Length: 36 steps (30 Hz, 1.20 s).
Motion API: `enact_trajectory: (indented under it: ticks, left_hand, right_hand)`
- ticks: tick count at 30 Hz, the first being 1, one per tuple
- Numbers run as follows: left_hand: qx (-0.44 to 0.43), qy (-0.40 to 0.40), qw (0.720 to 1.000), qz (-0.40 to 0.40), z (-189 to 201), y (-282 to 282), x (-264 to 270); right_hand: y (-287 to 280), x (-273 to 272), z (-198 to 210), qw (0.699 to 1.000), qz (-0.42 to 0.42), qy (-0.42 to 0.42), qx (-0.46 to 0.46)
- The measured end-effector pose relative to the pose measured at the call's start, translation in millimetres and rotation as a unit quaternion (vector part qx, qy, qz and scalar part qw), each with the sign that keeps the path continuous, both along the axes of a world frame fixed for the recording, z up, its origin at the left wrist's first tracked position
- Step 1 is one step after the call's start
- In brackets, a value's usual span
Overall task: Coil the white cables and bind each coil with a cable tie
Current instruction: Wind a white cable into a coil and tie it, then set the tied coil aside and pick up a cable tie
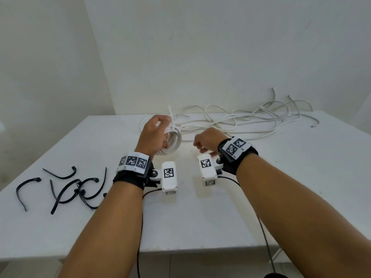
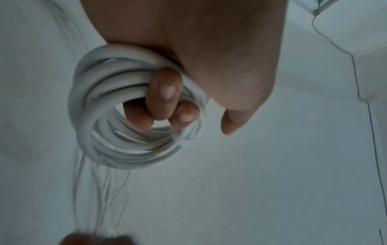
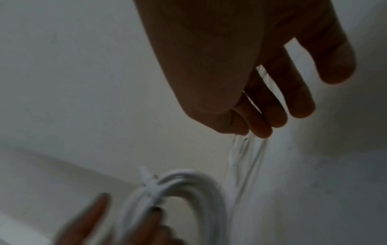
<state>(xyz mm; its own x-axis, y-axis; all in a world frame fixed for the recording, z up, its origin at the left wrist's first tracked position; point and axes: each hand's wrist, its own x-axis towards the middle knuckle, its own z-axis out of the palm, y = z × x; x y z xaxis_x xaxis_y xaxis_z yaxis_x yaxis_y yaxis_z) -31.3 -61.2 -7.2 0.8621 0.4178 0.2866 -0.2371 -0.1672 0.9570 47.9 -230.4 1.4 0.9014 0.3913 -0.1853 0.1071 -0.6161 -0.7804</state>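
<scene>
**Item: white cable coil, in hand, tie fitted – advice on finishing the bind**

Location: coil [image 1: 173, 141] held above the white table [image 1: 281, 167], in front of the person, near the far edge where the loose white cables [image 1: 251, 119] lie in a tangle

Left hand [image 1: 153, 135]: fingers [image 2: 163, 92] curled through the middle of the coil, gripping several turns together; thumb free

Right hand [image 1: 206, 142]: just beside the coil, fingers curled down; blurred pale strands run from under them in the right wrist view, so whether it pinches anything I cannot tell

Fastening: a white cable tie [image 3: 149, 184] appears cinched round the turns at the top of the coil, its tail standing up past the left hand; blurred, so how tight is unclear

Stock: black cable ties [image 1: 68, 187] scattered on the table at the left, well apart from the coil

Handling notes, as judgement:
- keep the left fingers clamped over all turns until the tie bites, else the stiff loops will likely spring open
- draw the tail straight out from its head, not sideways
- set the bound coil down clear of the tangle before taking up the next cable
</scene>
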Motion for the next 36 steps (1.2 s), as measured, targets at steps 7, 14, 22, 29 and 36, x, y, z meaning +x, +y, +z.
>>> enact_trajectory:
  ticks: [7,14,22,29,36]
  left_hand:
    - [-0.007,-0.01,0.996,0.093,26.2,35.7,-10.7]
    - [0.213,0.039,0.956,0.197,24.3,105.5,-14.8]
    - [0.454,0.124,0.84,0.27,25.2,196.4,16.7]
    - [0.513,0.221,0.791,0.251,13.2,244.5,83.1]
    - [0.496,0.308,0.78,0.225,-11.3,266.7,132.1]
  right_hand:
    - [11.0,-14.3,-11.5,0.95,0.022,-0.093,-0.298]
    - [22.8,-38.2,0.3,0.937,0.099,-0.031,-0.333]
    - [57.4,-10.1,-13.9,0.89,0.16,-0.05,-0.423]
    - [72.7,16.5,-30.3,0.884,0.15,-0.044,-0.441]
    - [75.3,26.8,-30.8,0.886,0.156,-0.001,-0.437]
